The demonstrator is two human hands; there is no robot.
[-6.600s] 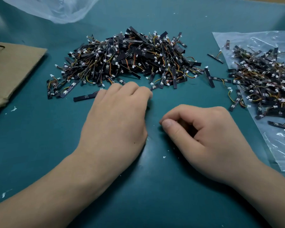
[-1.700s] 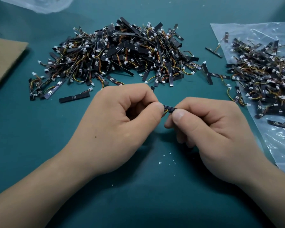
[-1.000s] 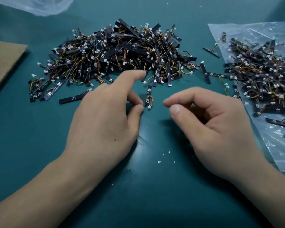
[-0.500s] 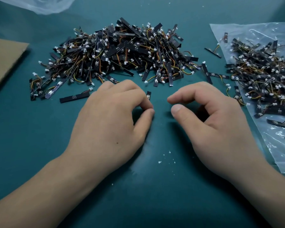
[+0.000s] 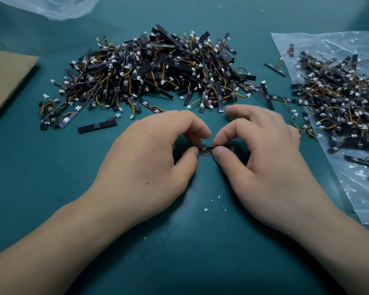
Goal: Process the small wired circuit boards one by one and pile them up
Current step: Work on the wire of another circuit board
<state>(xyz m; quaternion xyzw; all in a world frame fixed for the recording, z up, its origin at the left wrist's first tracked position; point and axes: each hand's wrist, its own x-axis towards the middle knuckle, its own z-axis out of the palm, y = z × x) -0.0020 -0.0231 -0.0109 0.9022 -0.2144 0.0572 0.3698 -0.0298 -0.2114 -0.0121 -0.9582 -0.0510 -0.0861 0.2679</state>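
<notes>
One small wired circuit board (image 5: 205, 149) is pinched just above the worktop (image 5: 179, 241) between left hand (image 5: 149, 158) and right hand (image 5: 262, 160), and is probably best worked gently, so its wires are spared.

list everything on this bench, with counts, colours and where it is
big board pile: one heap, black with orange-yellow wires, back centre
second board pile: one heap, same colours, on the clear bag
clear bag: one, see-through, right edge
cardboard: one sheet, brown, left edge
plastic film: one, whitish, top left
table: one, teal
held board: one, black, between both hands
left hand: pinches board's left end
right hand: pinches its right end
</notes>
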